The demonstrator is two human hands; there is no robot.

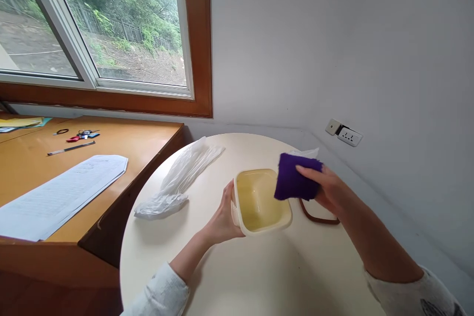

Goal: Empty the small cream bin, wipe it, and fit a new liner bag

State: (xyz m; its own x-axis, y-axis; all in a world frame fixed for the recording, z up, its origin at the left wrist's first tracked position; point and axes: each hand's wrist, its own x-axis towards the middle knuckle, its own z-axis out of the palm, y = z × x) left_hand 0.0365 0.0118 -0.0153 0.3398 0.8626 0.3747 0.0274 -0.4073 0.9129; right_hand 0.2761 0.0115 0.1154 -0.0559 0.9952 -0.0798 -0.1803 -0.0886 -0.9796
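Note:
My left hand (224, 219) grips a pale yellow plastic container (259, 200) by its left side, tilting its open mouth toward me. Nothing shows inside it. In my right hand (328, 187) is a folded purple cloth (298, 177), held with the thumb on top, just beside the container's upper right rim. Partly hidden below my right hand, a brown-rimmed lid-like piece (320, 218) lies on the round cream table (259, 276).
A crumpled clear plastic bag (177, 180) lies on the table's left; another bit of clear plastic (307, 153) shows behind the cloth. On the wooden desk (148, 133) at left are papers (66, 192), a pen (71, 148) and keys (85, 134). A socket (350, 136) is on the wall.

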